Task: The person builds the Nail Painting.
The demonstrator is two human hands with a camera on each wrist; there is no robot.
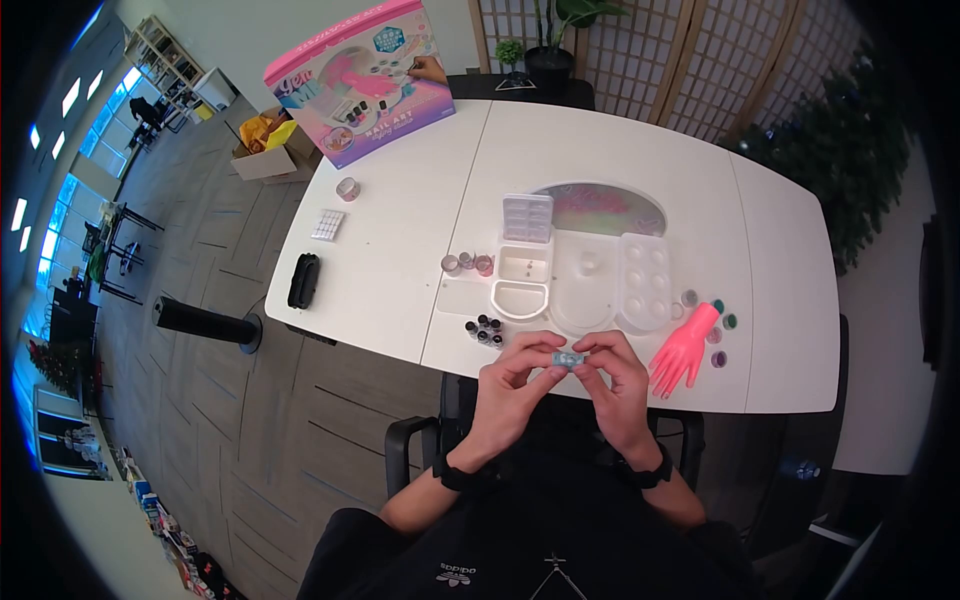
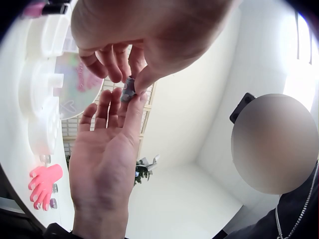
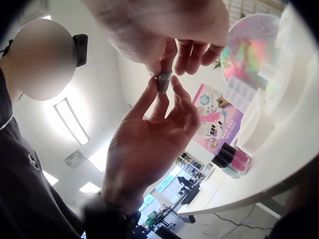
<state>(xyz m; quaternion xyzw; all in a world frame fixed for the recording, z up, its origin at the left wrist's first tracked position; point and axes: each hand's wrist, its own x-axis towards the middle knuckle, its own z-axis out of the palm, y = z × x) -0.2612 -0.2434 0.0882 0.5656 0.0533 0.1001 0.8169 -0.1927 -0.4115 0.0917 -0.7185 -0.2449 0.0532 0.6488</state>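
Note:
My left hand [image 1: 512,392] and right hand [image 1: 618,392] meet over the table's near edge. Between them, the fingertips of both pinch a small teal patterned piece [image 1: 568,360], one end each. It looks curved like a short tube in the left wrist view and the right wrist view; its exact kind I cannot tell. Just beyond the hands lies the white plastic nail-art station [image 1: 583,290]. To the right, a pink model hand [image 1: 684,350] lies with its fingers toward me. Small nail polish bottles [image 1: 484,330] with black caps cluster beside my left hand.
Several small jars [image 1: 729,321] surround the model hand. More little jars [image 1: 467,261] stand left of the station's trays. Farther left are a black case [image 1: 304,281], a white gem-like pack [image 1: 328,225] and a lone jar [image 1: 347,189]. The nail art box [image 1: 360,85] stands at the back left.

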